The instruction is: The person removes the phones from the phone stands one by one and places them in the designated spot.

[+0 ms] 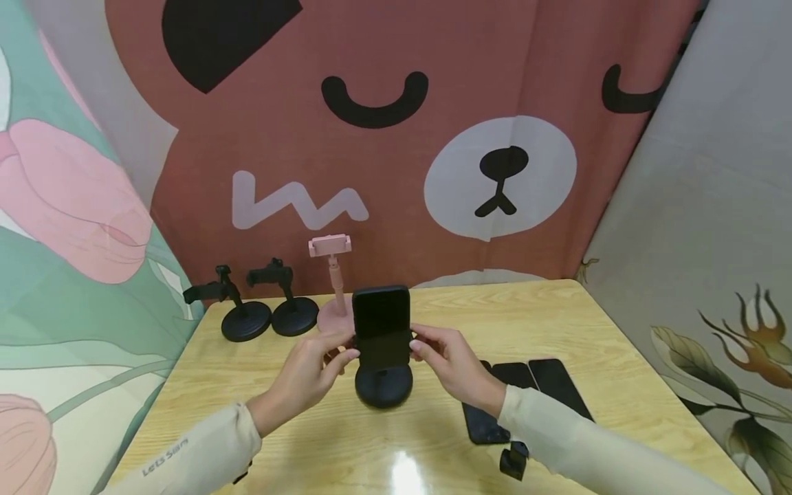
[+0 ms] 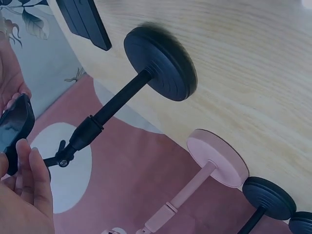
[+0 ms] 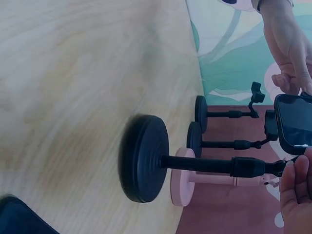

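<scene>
A black smartphone (image 1: 381, 328) stands upright, screen toward me, in the clamp of a black desktop phone stand (image 1: 383, 386). The stand's round base and telescopic pole (image 2: 122, 97) show fully in the left wrist view. My left hand (image 1: 312, 368) pinches the clamp's end at the phone's left edge with thumb and fingers. At the opposite edge, my right hand (image 1: 454, 361) pinches the other end the same way. The right wrist view has the phone (image 3: 295, 122) at its right border, between both hands. Most of the clamp is hidden behind the phone and fingers.
A pink phone stand (image 1: 336, 278) is behind the held one. Two more black stands (image 1: 246, 320) (image 1: 294, 315) are at the back left. Three dark phones (image 1: 559, 385) lie by my right forearm, near a small black object (image 1: 513, 460). Printed curtains (image 1: 396, 158) enclose the wooden table (image 1: 297, 447).
</scene>
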`<state>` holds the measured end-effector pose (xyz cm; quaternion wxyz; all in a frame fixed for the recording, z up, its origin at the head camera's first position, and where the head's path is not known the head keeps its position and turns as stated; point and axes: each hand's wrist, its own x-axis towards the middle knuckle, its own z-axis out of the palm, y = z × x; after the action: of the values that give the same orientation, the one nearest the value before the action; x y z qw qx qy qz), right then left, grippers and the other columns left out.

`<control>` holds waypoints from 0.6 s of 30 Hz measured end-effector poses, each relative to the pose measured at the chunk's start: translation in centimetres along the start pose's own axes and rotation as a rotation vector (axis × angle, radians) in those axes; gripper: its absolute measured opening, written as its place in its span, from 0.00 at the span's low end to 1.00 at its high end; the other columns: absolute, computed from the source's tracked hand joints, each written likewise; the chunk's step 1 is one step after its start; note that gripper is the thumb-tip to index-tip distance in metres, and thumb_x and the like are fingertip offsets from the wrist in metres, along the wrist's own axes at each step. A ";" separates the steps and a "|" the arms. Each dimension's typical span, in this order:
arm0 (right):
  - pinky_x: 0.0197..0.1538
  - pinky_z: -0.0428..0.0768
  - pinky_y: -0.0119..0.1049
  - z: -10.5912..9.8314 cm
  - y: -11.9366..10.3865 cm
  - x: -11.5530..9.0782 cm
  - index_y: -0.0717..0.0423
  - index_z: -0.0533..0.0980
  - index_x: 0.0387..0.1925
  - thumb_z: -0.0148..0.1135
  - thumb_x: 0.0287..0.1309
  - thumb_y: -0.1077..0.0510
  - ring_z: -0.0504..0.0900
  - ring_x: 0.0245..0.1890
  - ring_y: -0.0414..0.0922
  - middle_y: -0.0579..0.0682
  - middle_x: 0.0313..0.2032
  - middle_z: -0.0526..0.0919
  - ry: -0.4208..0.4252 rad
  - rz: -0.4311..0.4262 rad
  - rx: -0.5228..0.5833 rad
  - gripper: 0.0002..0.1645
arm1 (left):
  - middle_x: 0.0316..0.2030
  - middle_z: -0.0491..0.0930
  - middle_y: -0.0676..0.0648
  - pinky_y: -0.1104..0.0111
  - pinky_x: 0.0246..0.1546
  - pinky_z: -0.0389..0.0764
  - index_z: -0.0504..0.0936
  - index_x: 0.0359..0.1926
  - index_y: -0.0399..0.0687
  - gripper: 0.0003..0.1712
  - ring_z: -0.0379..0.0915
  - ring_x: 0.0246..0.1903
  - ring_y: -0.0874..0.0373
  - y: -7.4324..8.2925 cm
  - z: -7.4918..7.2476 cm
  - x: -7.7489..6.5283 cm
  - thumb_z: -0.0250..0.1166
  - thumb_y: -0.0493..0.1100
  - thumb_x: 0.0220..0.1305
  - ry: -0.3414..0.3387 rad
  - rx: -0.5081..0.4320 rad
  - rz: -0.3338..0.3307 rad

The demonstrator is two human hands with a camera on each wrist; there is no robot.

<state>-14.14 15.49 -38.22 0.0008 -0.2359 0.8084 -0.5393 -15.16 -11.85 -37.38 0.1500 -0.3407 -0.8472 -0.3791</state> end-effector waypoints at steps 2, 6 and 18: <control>0.52 0.86 0.37 0.1 -0.1 -0.3 0.69 0.67 0.69 0.52 0.76 0.58 0.84 0.40 0.35 0.58 0.42 0.83 -0.012 0.016 0.011 0.27 | 0.38 0.88 0.45 0.77 0.23 0.79 0.85 0.56 0.40 0.17 0.76 0.22 0.72 0.1 0.0 -0.3 0.67 0.38 0.67 -0.003 -0.009 0.007; 0.54 0.86 0.41 0.1 -0.1 -0.6 0.69 0.67 0.70 0.52 0.76 0.58 0.84 0.42 0.36 0.59 0.43 0.83 -0.035 0.033 0.039 0.28 | 0.44 0.88 0.45 0.77 0.22 0.79 0.84 0.58 0.43 0.19 0.75 0.22 0.73 0.3 0.1 -0.5 0.67 0.37 0.67 -0.016 -0.036 0.008; 0.52 0.86 0.35 0.2 0.4 -1.2 0.63 0.71 0.68 0.53 0.76 0.54 0.85 0.44 0.40 0.58 0.45 0.84 -0.060 0.016 0.057 0.26 | 0.37 0.86 0.50 0.77 0.20 0.76 0.84 0.57 0.41 0.18 0.74 0.22 0.73 0.3 0.6 -1.4 0.66 0.37 0.68 -0.038 -0.066 -0.003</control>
<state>-13.18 15.89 -38.94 0.0362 -0.2452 0.7943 -0.5547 -13.96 -11.91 -38.33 0.1221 -0.3513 -0.8374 -0.4005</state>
